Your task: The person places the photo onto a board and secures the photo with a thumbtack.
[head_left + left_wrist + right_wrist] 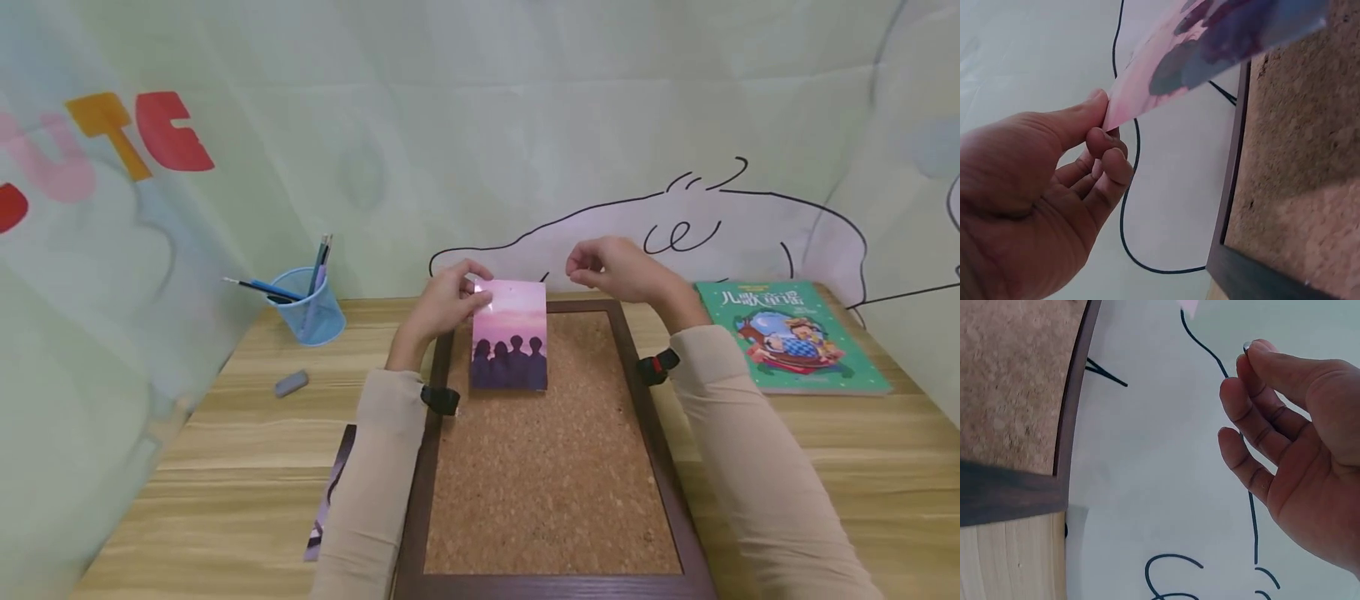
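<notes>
My left hand (pixel 446 304) (pixel 1054 187) pinches the upper left corner of a pink and purple photo card (pixel 509 335) (pixel 1210 50) showing dark silhouettes. The card is held over the far end of a cork board (pixel 551 458) (pixel 1297 144) with a dark wooden frame (pixel 1075 412). My right hand (pixel 618 271) (pixel 1291 431) hovers just right of the card's top edge, thumb and forefinger pinching a tiny silvery object (pixel 1246 345), too small to identify.
A blue mesh pen cup (pixel 307 307) with pencils stands at the far left, a grey eraser (pixel 291 383) near it. A green picture book (pixel 791 335) lies at the right. Another printed card (pixel 330 492) pokes out under my left sleeve. The backdrop wall is close behind.
</notes>
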`<state>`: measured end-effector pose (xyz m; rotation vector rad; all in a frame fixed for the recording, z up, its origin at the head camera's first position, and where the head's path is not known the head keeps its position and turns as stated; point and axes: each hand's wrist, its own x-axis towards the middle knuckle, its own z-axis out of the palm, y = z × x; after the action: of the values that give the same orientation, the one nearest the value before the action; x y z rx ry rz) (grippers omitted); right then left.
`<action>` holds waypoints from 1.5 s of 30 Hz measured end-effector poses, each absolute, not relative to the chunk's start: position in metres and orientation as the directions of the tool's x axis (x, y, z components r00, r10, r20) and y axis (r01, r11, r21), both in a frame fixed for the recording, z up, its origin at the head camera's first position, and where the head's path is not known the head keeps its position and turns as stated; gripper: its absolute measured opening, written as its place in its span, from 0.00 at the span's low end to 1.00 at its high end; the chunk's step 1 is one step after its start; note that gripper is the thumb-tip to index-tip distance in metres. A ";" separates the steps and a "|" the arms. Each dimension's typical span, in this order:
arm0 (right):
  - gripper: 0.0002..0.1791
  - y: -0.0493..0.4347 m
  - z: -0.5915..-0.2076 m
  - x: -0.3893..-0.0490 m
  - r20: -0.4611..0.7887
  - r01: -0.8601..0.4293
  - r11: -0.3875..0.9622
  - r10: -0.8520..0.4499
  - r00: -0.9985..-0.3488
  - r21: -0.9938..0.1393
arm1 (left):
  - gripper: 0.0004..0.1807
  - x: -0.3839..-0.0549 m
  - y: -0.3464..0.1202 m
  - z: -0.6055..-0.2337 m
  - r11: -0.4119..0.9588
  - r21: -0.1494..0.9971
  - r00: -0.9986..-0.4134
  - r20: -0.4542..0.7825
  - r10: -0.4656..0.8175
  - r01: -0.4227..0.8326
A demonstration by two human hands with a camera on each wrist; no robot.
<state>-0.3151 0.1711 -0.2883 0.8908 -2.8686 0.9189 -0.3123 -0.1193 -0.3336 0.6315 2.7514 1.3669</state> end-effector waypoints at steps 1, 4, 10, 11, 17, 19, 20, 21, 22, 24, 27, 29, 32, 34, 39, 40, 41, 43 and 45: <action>0.03 0.170 -0.288 -0.315 0.171 -0.521 0.667 -0.518 -0.838 -0.533 | 0.14 -0.313 -0.117 -0.334 0.539 0.765 -0.917 0.168 0.361 0.352; 0.03 0.165 -0.289 -0.316 0.181 -0.528 0.657 -0.522 -0.833 -0.538 | 0.14 -0.313 -0.112 -0.337 0.548 0.754 -0.913 0.168 0.372 0.362; 0.04 0.159 -0.292 -0.319 0.168 -0.514 0.646 -0.520 -0.838 -0.564 | 0.14 -0.314 -0.109 -0.342 0.561 0.752 -0.916 0.143 0.374 0.346; 0.03 0.158 -0.292 -0.319 0.165 -0.511 0.648 -0.518 -0.839 -0.565 | 0.14 -0.315 -0.109 -0.343 0.563 0.753 -0.917 0.136 0.375 0.342; 0.04 0.154 -0.296 -0.323 0.152 -0.499 0.663 -0.509 -0.847 -0.559 | 0.14 -0.316 -0.105 -0.346 0.585 0.743 -0.925 0.121 0.361 0.326; 0.04 0.152 -0.297 -0.324 0.144 -0.488 0.667 -0.502 -0.853 -0.563 | 0.14 -0.316 -0.104 -0.347 0.602 0.727 -0.925 0.122 0.359 0.330; 0.04 0.151 -0.298 -0.325 0.142 -0.484 0.668 -0.499 -0.855 -0.566 | 0.14 -0.316 -0.103 -0.347 0.610 0.719 -0.925 0.123 0.360 0.333; 0.04 0.150 -0.299 -0.326 0.137 -0.479 0.668 -0.497 -0.857 -0.569 | 0.15 -0.316 -0.103 -0.347 0.620 0.709 -0.924 0.123 0.361 0.336; 0.04 0.149 -0.300 -0.327 0.134 -0.477 0.668 -0.498 -0.857 -0.571 | 0.15 -0.317 -0.102 -0.348 0.629 0.698 -0.923 0.124 0.364 0.342; 0.04 0.147 -0.304 -0.328 0.129 -0.477 0.665 -0.502 -0.855 -0.575 | 0.15 -0.317 -0.101 -0.349 0.639 0.687 -0.921 0.120 0.369 0.346; 0.04 0.144 -0.309 -0.331 0.124 -0.479 0.658 -0.510 -0.851 -0.581 | 0.16 -0.317 -0.099 -0.350 0.648 0.682 -0.923 0.106 0.371 0.339; 0.04 0.141 -0.312 -0.333 0.122 -0.480 0.653 -0.514 -0.849 -0.586 | 0.16 -0.317 -0.098 -0.351 0.650 0.684 -0.924 0.095 0.370 0.331; 0.04 0.138 -0.318 -0.334 0.115 -0.480 0.648 -0.521 -0.846 -0.592 | 0.17 -0.316 -0.096 -0.353 0.654 0.686 -0.925 0.075 0.371 0.318; 0.03 0.137 -0.322 -0.335 0.112 -0.480 0.642 -0.526 -0.843 -0.598 | 0.17 -0.316 -0.095 -0.354 0.652 0.690 -0.924 0.067 0.376 0.315; 0.04 0.133 -0.331 -0.336 0.063 -0.431 0.642 -0.513 -0.856 -0.634 | 0.17 -0.316 -0.092 -0.357 0.645 0.700 -0.921 0.046 0.387 0.306; 0.04 0.132 -0.332 -0.335 0.049 -0.419 0.644 -0.510 -0.859 -0.641 | 0.16 -0.316 -0.092 -0.358 0.645 0.703 -0.922 0.039 0.385 0.299; 0.04 0.131 -0.333 -0.336 0.037 -0.407 0.649 -0.505 -0.862 -0.642 | 0.16 -0.316 -0.092 -0.358 0.646 0.707 -0.924 0.030 0.380 0.289; 0.05 0.129 -0.336 -0.336 0.015 -0.390 0.659 -0.498 -0.867 -0.643 | 0.15 -0.316 -0.092 -0.360 0.651 0.708 -0.929 0.016 0.371 0.272; 0.05 0.127 -0.337 -0.337 -0.004 -0.373 0.671 -0.489 -0.872 -0.641 | 0.14 -0.316 -0.092 -0.361 0.665 0.699 -0.932 0.002 0.364 0.262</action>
<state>-0.3366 0.1271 -0.3373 0.7894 -3.0302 1.0977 -0.3164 -0.0923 -0.3613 0.5172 2.7397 1.1180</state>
